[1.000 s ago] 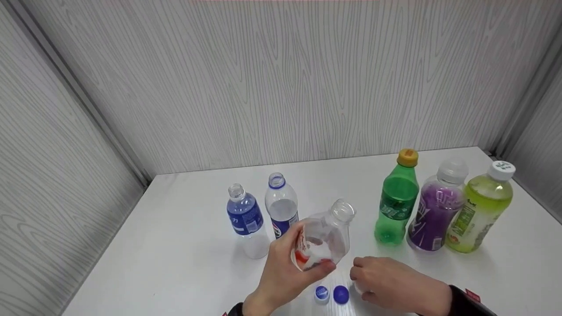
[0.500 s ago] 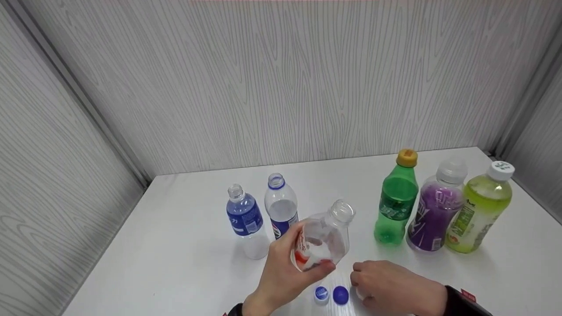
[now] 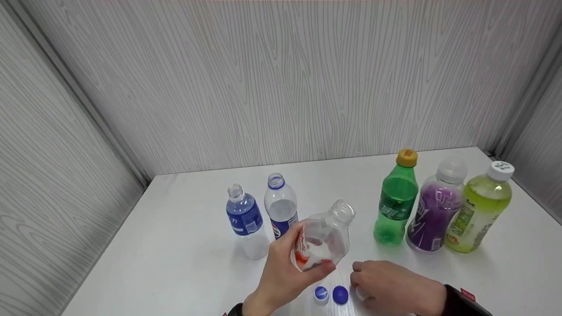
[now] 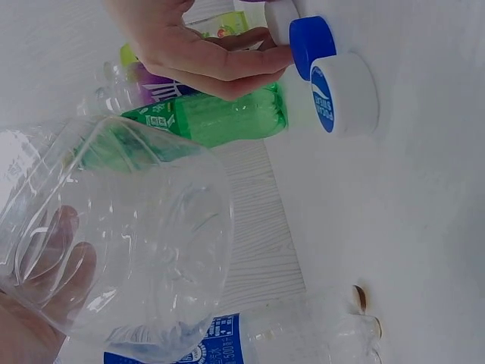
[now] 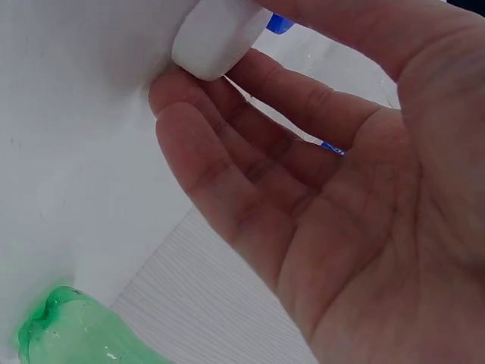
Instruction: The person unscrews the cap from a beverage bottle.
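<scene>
My left hand [image 3: 285, 272] grips a clear plastic bottle [image 3: 333, 235] with a red and white label. The bottle is capless and tilted, its mouth pointing up and right in the head view. Low over the table, my right hand [image 3: 390, 283] pinches a white bottle cap [image 5: 216, 38] between thumb and fingers; the head view mostly hides this cap. Just left of that hand lie a dark blue cap [image 3: 340, 295] and a white cap with a blue top [image 3: 321, 295]. Through the clear bottle, left-hand fingers [image 4: 79, 265] show in the left wrist view.
Two capless bottles with blue labels stand at left: one slim bottle [image 3: 245, 215] and one blue-ringed bottle [image 3: 282, 204]. At right stand a green bottle with yellow cap [image 3: 397, 197], a purple-labelled bottle [image 3: 434, 215] and a yellow-green bottle [image 3: 480, 206]. A pale panel [image 3: 281, 87] rises behind the table.
My right hand has shifted very slightly down, still at the white cap. The left hand and its bottle stay in place.
</scene>
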A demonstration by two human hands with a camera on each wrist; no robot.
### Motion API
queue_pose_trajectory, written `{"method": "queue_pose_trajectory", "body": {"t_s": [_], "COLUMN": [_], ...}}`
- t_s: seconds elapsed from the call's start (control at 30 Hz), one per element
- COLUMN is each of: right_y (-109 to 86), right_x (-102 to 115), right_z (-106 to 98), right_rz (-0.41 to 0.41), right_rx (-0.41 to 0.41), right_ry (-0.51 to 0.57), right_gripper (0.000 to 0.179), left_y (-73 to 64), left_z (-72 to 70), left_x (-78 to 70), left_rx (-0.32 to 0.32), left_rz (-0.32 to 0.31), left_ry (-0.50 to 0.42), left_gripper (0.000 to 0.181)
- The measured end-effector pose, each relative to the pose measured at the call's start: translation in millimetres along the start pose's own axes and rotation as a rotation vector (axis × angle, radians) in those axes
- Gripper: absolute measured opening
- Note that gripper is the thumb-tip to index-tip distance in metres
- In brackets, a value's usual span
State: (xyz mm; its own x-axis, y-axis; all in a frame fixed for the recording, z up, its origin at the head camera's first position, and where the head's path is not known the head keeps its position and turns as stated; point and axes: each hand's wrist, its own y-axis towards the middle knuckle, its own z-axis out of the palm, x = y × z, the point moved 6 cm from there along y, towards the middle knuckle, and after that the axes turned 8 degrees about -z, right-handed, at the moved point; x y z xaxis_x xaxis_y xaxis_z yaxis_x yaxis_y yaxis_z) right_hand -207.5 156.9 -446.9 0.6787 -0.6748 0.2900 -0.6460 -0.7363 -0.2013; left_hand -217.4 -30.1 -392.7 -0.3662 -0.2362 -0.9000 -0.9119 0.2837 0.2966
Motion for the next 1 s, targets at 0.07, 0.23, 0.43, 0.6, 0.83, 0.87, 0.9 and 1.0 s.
{"method": "queue_pose_trajectory", "body": {"t_s": [0.07,0.23,0.43,0.6,0.83,0.87,0.9,1.0], "right_y": [0.1,-8.9,-35.8,-55.1,-60.9,-60.7,-60.4,-57.6], "right_x": [2,7,7,10,23,25,27,34], "right_z": [-3,-29,-73,-93,-97,-97,-97,-98], "right_rz": [-0.023,-0.04,-0.031,-0.027,-0.111,-0.128,-0.142,-0.174], "right_rx": [-0.014,-0.17,-0.49,-0.719,-0.927,-0.949,-0.968,-1.007], "right_ry": [-0.027,-0.043,0.025,0.112,0.263,0.275,0.293,0.331], "right_gripper": [0.016,0.037,0.05,0.043,0.055,0.057,0.059,0.06], "left_y": [-0.1,-0.6,-0.6,-1.3,-2.1,-2.2,-2.3,-2.8], "left_z": [-0.1,1.4,6.2,10.3,16.3,17.1,17.9,20.1], "left_x": [0.3,0.3,2.5,4.1,6.5,6.7,6.7,6.5], "left_rx": [-0.003,0.002,0.027,0.045,0.08,0.085,0.088,0.092], "left_rz": [0.002,0.022,-0.022,-0.064,-0.067,-0.066,-0.062,-0.062], "left_ry": [-0.003,0.002,0.007,0.009,0.008,0.01,0.013,0.026], "left_gripper": [0.063,0.064,0.063,0.066,0.066,0.066,0.066,0.065]}}
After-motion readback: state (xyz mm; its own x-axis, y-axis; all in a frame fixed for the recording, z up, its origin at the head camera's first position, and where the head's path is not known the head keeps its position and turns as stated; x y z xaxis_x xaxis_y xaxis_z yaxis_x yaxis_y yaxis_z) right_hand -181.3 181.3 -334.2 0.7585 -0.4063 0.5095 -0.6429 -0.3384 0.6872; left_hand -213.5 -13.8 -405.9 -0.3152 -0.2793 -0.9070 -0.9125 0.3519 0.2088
